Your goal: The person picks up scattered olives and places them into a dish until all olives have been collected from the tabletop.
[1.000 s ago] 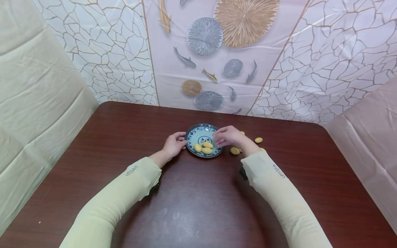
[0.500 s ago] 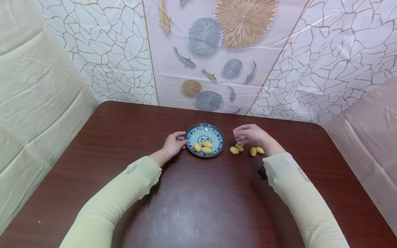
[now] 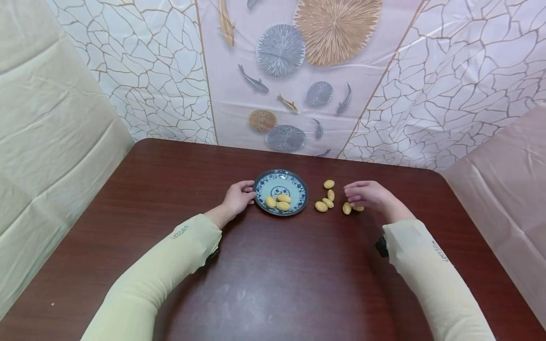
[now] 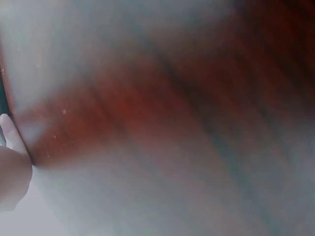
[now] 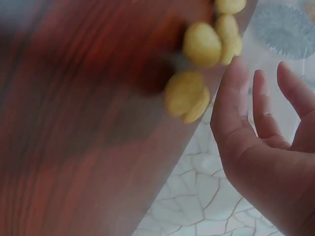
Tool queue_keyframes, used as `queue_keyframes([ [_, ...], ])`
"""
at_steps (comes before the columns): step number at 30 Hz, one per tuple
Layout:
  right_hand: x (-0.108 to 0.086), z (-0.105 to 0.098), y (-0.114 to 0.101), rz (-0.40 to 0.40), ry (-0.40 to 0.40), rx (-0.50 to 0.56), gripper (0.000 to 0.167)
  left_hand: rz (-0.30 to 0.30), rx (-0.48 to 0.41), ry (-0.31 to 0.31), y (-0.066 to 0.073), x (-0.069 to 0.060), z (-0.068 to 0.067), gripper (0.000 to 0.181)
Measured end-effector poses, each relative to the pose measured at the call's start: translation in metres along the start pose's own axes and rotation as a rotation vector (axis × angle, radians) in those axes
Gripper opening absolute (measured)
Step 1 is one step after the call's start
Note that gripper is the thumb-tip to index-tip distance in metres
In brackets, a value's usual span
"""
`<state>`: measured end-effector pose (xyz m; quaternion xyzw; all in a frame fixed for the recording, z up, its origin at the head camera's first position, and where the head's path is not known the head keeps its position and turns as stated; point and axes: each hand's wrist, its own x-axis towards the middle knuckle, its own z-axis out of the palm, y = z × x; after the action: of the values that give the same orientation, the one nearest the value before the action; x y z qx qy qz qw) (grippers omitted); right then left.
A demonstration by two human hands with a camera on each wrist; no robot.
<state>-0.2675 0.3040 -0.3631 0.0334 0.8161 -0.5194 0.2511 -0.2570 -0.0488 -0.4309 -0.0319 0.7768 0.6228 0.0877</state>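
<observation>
In the head view, far left: pale creased cloth (image 3: 47, 156), hanging beside a dark reddish-brown worktop (image 3: 273, 274). Next, left sleeve (image 3: 145, 279), pale yellow-green and lettered near the cuff, slanting up toward one o'clock. At its end, left hand (image 3: 234, 198), touching a blue-patterned plate (image 3: 300, 183) at nine o'clock, thumb and fingers apart and resting against the rim. In the left wrist view, thumb at the dark edge toward nine o'clock, much else blurred.

On the plate, three yellow pieces (image 3: 283, 206), oval, close together between six and eight o'clock. Beyond, at twelve o'clock, a wall hanging (image 3: 281, 49) with printed fish and discs.

Past the plate's three o'clock edge, four yellow pieces (image 3: 321, 206) on the worktop, strung from twelve down toward seven o'clock. Farther right, a pair of yellow pieces (image 3: 347, 208), partly behind the right hand (image 3: 367, 194) at its eight o'clock. In the right wrist view, fingers slightly bent and spread apart; impossible to tell if touching anything. Last, right sleeve (image 3: 443, 284), slanting toward eleven o'clock, then pinkish cloth (image 3: 507, 189).
</observation>
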Motion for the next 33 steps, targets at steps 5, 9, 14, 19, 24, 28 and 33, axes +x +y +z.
queue_keyframes([
  [5,-0.004,-0.009,0.009,0.023,0.026,0.0,0.052,0.006,-0.002,0.003,0.001,0.0,0.0,0.042],
  [9,-0.005,-0.017,0.017,0.043,0.066,0.007,0.051,0.0,-0.009,0.004,0.0,0.0,-0.001,0.042],
  [14,-0.007,-0.024,0.026,0.058,0.084,-0.005,0.049,-0.009,-0.006,0.004,0.0,0.001,-0.001,0.043],
  [19,-0.01,-0.024,0.031,0.071,0.071,-0.035,0.048,-0.007,0.009,0.011,0.002,0.001,0.0,0.043],
  [24,-0.008,-0.021,0.036,0.085,0.063,-0.061,0.047,-0.013,0.017,0.016,0.003,-0.001,-0.001,0.042],
  [28,-0.007,-0.018,0.037,0.094,0.061,-0.065,0.042,-0.016,0.024,0.017,0.004,-0.002,-0.001,0.042],
  [33,-0.008,-0.014,0.037,0.095,0.065,-0.059,0.038,-0.015,0.026,0.018,0.004,-0.002,0.0,0.042],
])
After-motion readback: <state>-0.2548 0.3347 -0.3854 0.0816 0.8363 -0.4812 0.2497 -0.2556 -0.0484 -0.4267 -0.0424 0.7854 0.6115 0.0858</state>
